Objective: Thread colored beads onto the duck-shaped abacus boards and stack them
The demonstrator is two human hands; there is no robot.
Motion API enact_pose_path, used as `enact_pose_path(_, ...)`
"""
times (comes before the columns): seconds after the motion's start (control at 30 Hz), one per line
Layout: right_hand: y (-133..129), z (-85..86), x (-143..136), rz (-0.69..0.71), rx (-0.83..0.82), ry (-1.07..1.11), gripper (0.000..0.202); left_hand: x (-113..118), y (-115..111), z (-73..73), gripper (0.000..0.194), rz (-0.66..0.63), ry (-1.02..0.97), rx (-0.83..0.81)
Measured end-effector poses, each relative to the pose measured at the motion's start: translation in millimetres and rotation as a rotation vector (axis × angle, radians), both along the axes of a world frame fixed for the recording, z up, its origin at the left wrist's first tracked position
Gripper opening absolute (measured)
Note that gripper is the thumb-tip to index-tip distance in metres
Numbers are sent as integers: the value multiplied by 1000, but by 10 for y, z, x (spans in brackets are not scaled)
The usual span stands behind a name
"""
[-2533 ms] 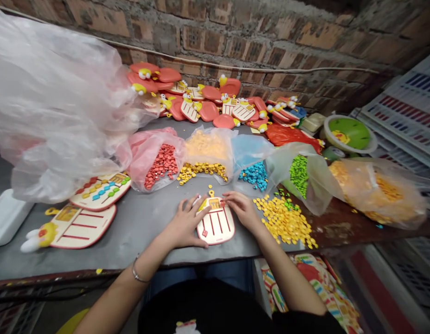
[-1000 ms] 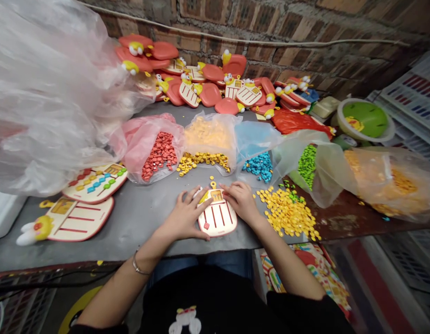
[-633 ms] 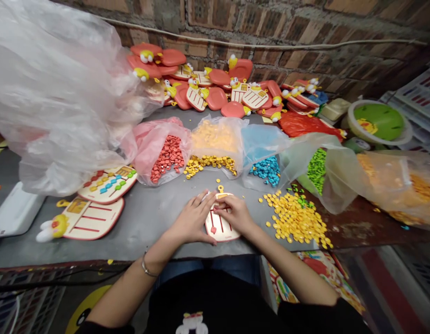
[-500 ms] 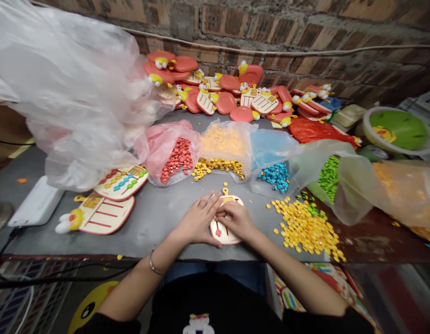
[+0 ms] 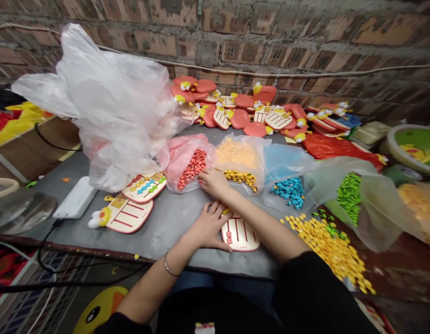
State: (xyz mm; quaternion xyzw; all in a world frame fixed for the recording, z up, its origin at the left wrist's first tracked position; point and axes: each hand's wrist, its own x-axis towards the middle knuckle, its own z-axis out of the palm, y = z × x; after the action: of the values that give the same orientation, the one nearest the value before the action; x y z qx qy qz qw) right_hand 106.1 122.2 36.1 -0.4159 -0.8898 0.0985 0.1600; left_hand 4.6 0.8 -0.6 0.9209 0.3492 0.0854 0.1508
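A cream board with dark red slots and a red rim lies in front of me, with two red beads at its left slot. My left hand holds it by the left side, thumb along the lower edge and fingers over the top. Farther forward, my right hand has its fingers curled at the right edge of the red beads, which spill from a pink bag. Whether a bead is between those fingertips is hidden. Right of this hand are gold beads.
Blue beads, green beads and loose yellow pieces lie to the right. At left are a slotted board, a filled board, a white power bank and clear plastic bags. Red-backed boards pile against the wall.
My right hand has left the board and reached forward to the red beads. My left hand stays on the board. The camera view has shifted, so the table appears lower and further right.
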Motion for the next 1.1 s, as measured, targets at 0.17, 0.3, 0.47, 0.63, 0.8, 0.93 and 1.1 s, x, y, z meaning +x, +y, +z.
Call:
enact_pose_path(0.17, 160, -112, -262, -38, -3, -196, 23, -16, 9, -1, 101, 27, 21, 13)
enact_pose_path(0.3, -17, -40, 36, -19, -83, 53, 25, -2, 3, 33, 108, 50, 64, 6)
enact_pose_path(0.47, -509, 54, 895, -75, -144, 408, 16, 9, -22, 110, 93, 30, 58, 44)
enact_pose_path(0.63, -882, -56, 1606, -285, -212, 574, 8, 15, 6, 91, 110, 59, 49, 19)
enact_pose_path(0.8, -939, -278, 1662, -268, -186, 500, 4, 10, 39, 20, 118, 137, 76, 54)
enact_pose_path(0.93, -996, -398, 1565, -252, -33, 335, 6, 8, 37, 20, 117, 147, 77, 66)
enact_pose_path(1.1, -1195, -397, 1608, -250, 28, 200, 10, 31, 37, 62, 119, 174, 97, 40)
